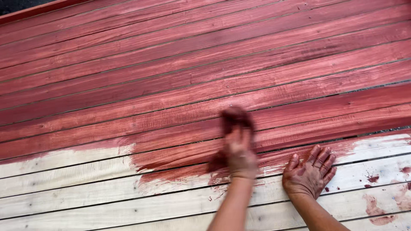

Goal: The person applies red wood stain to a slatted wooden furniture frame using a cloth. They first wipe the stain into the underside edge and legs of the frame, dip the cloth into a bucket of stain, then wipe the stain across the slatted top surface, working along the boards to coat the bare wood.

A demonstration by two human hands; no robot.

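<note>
Nearest the camera, two bare forearms come up from the lower edge over unstained pale boards (85, 201), which carry a few red drips and smears at the right. The right hand (310, 173) lies flat, palm down, on the pale wood, its fingers (322, 159) spread a little and holding nothing; their tips reach the ragged edge where the red stain begins. Just to its left, apart from it, the left hand (240, 157) is blurred. It presses a dark, stain-soaked rag (233, 120) onto the boards; the rag sticks out beyond the fingertips, on the far side of the hand, and a darker fold shows at the hand's left side. The fingers seem laid over the rag rather than closed around it, though the blur hides the exact grip. Both hands are smeared with red stain.

The stain boundary (137, 162) runs unevenly from left to right under the hands, with brushed, feathered patches left of the rag. Beyond it, the stained red boards (192, 64) stretch away in long parallel planks with narrow dark gaps between them. Nothing stands on the planks around either hand. At the far top left, the deck's edge (30, 10) meets a strip of dark ground (17, 5).
</note>
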